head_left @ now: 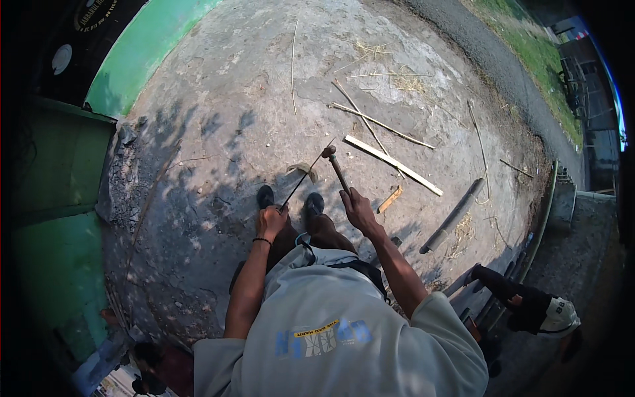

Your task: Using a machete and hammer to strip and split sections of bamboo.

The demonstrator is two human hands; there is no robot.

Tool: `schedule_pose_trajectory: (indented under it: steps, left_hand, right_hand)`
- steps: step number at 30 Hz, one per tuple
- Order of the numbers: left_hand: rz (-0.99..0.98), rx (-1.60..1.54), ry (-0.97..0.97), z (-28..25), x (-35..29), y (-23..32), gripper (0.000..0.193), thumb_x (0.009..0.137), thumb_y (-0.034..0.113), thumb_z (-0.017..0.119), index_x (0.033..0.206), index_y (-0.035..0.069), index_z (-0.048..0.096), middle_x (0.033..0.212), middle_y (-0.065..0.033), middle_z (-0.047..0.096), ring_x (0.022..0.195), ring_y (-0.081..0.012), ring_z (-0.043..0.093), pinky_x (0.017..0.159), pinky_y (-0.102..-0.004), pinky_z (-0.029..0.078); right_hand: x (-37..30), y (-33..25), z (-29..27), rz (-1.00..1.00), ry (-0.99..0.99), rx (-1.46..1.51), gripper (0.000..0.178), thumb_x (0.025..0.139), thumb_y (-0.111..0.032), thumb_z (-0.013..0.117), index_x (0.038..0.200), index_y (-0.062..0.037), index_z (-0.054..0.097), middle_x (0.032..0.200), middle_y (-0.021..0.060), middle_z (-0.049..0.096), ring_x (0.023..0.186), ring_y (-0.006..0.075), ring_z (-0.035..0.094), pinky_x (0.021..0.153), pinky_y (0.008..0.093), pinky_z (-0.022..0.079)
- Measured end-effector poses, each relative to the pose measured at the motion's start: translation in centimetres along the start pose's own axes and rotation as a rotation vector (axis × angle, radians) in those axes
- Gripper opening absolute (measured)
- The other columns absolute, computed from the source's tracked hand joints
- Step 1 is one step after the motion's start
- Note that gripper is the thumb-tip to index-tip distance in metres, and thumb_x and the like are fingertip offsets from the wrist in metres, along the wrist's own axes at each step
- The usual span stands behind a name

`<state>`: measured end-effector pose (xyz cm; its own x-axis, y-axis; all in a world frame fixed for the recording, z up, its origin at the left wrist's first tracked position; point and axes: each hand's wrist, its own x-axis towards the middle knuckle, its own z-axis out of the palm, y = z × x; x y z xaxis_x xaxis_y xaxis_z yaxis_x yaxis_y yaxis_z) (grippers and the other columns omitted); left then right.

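Observation:
My left hand (270,221) is closed round the lower end of a thin, dark rod-like tool (299,187), which slants up and away to the right. Whether it is a rod or a blade seen edge-on, I cannot tell. Gripped by its handle in my right hand (359,210) is a hammer (339,171). Its head overlaps the view near the tool's far tip; I cannot tell whether they touch. Below them, a tan curved block (303,172) lies on the ground just beyond my shoes.
A pale wooden strip (393,165), bamboo sticks (387,126) and a short wood piece (390,199) lie ahead right. A dark pipe-like length (452,216) is farther right. A green wall (149,49) stands left. One person (529,301) is lower right, another (173,367) lower left.

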<state>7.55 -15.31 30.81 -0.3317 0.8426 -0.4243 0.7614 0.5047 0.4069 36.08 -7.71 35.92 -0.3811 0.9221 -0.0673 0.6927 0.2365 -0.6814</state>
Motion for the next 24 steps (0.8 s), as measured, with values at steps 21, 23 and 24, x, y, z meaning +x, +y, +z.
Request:
schedule_pose_trajectory:
  steps: [21,23,24]
  left_hand:
    - [-0.012,0.038,-0.095,-1.6,2.3,1.2,0.046,0.086,0.048,0.068,0.082,0.003,0.074,0.082,-0.0238,0.070,0.081,-0.0448,0.067,0.073,-0.0508,0.055]
    - [-0.023,0.059,-0.124,-3.0,2.2,2.4,0.048,0.087,0.049,0.066,0.082,0.002,0.073,0.082,-0.0238,0.069,0.081,-0.0451,0.067,0.072,-0.0509,0.055]
    - [-0.039,0.079,-0.138,-3.7,2.8,2.7,0.050,0.088,0.050,0.065,0.082,0.001,0.073,0.082,-0.0238,0.069,0.081,-0.0455,0.067,0.072,-0.0510,0.055]
  right_hand:
    - [0.0,0.8,1.7,0.237,-0.063,0.139,0.025,0.103,-0.030,0.051,0.102,-0.0054,0.045,0.069,0.0277,0.058,0.069,0.0513,0.058,0.056,0.0569,0.040]
    - [1.2,2.1,2.0,0.256,-0.119,0.121,0.026,0.102,-0.030,0.051,0.102,-0.0050,0.045,0.068,0.0281,0.058,0.068,0.0513,0.058,0.056,0.0565,0.040]
    - [2.1,2.4,2.2,0.259,-0.175,0.105,0.026,0.102,-0.030,0.052,0.102,-0.0047,0.045,0.068,0.0285,0.058,0.067,0.0512,0.057,0.056,0.0561,0.040]
